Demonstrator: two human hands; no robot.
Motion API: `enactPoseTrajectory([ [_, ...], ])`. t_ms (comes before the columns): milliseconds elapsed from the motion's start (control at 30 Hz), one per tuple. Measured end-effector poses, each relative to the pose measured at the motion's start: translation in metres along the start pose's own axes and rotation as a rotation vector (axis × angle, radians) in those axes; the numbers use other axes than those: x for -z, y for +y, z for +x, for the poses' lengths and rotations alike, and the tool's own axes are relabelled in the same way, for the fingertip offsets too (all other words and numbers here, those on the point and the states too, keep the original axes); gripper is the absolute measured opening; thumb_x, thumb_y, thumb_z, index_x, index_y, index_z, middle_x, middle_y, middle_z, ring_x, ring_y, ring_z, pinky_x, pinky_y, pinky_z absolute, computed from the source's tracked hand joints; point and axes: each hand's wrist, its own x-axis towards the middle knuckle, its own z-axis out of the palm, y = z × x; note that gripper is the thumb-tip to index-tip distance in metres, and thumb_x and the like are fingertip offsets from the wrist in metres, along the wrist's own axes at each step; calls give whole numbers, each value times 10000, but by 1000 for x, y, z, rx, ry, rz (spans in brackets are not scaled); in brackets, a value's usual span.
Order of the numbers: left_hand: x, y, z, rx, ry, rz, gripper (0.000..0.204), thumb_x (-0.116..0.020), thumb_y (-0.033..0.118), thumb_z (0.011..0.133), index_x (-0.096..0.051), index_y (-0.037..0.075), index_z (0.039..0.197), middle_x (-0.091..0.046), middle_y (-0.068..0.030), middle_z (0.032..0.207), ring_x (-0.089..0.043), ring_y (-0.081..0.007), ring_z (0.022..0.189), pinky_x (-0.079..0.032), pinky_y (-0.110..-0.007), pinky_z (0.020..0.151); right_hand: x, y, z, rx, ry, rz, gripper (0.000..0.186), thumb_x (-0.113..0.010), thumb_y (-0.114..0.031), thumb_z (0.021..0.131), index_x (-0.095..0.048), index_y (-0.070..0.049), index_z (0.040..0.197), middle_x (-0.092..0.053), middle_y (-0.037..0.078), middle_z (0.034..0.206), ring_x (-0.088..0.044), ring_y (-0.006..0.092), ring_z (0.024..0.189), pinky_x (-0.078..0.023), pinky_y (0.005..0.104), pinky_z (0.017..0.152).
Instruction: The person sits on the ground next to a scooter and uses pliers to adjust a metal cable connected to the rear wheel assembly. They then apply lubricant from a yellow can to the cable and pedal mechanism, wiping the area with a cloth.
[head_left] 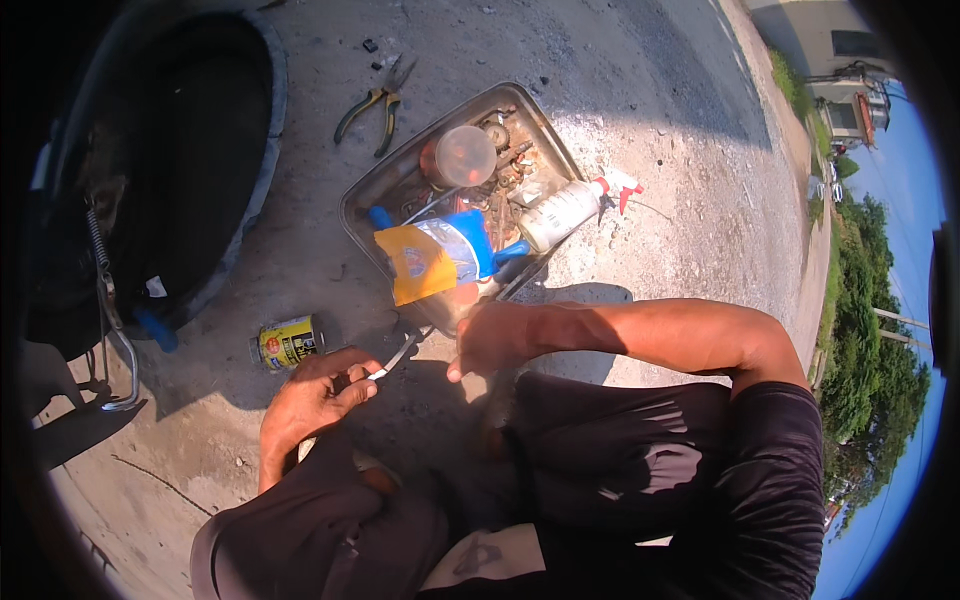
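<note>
My left hand (315, 402) is closed, gripping a slim, pale, blade-like tool (395, 360) between thumb and fingers. Its silver end points up and right, toward the tray. My right hand (495, 338) hangs by the near edge of a metal tray (360, 185), its thumb pointing down and left. Blur and the turn of the wrist hide most of its fingers. Just beyond it, an orange, white and blue packet (435, 258) lies across the tray. A spray bottle (562, 215) with a red and white trigger leans over the tray's right side.
Inside the tray are a clear plastic cup (465, 157), a blue-handled tool (513, 251) and rusty metal parts. Pliers (372, 112) lie on the ground beyond. A yellow can (288, 342) stands beside my left hand. Farther left are a large black tyre-like ring (268, 150) and a metal lever (128, 360).
</note>
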Motion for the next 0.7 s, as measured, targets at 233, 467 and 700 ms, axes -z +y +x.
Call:
enactPoseTrajectory([
  [233, -3, 19, 7, 70, 32, 28, 238, -775, 89, 913, -721, 45, 1141, -667, -39, 761, -612, -136, 670, -503, -307, 656, 17, 60, -3, 82, 358, -24, 212, -690, -85, 832, -722, -57, 1040, -716, 176, 1045, -704, 366, 1031, -551, 460, 885],
  [467, -7, 9, 7, 49, 137, 46, 221, -767, 76, 917, -718, 42, 1129, -656, -47, 759, -614, -143, 666, -504, -309, 644, 42, 104, -1, -2, 514, -439, 251, -723, -151, 810, -706, -12, 1018, -700, 229, 981, -704, 426, 934, -559, 507, 809],
  [700, -4, 12, 12, 26, 170, -71, 255, -771, 72, 935, -692, -7, 1165, -674, -41, 802, -649, -123, 742, -511, -294, 704, 29, 118, 8, 61, 557, -672, 210, -649, -89, 872, -659, 75, 1002, -683, 257, 951, -715, 415, 909, -572, 483, 819],
])
